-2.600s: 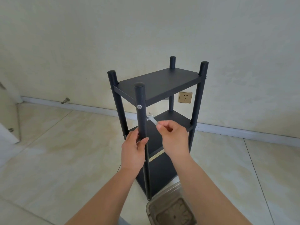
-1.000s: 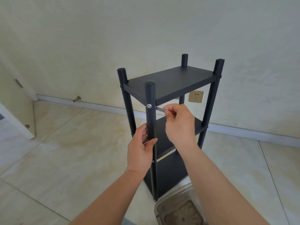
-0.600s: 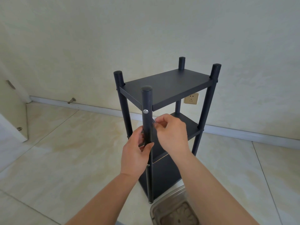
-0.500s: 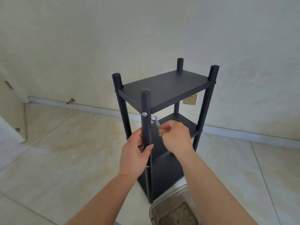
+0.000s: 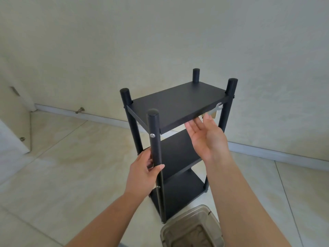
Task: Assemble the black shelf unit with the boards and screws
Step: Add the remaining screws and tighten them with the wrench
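Our left hand [image 5: 146,171] gripped the near round post of the black three-tier shelf unit [image 5: 175,139] standing on the tiled floor; our right hand [image 5: 207,138] was spread, palm up, fingertips by a small silver wrench [image 5: 216,108].

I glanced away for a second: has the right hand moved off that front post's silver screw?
Yes. The right hand left the screw, moving rightward along the top board, open, with the small wrench at its fingertips.

Cream textured wall [image 5: 160,41] fills the 12 o'clock region. White baseboard [image 5: 276,154] joins beige tiled floor [image 5: 62,175]. Door stop [image 5: 80,110] at 9 o'clock; possibly a door [image 5: 12,136] beside it.
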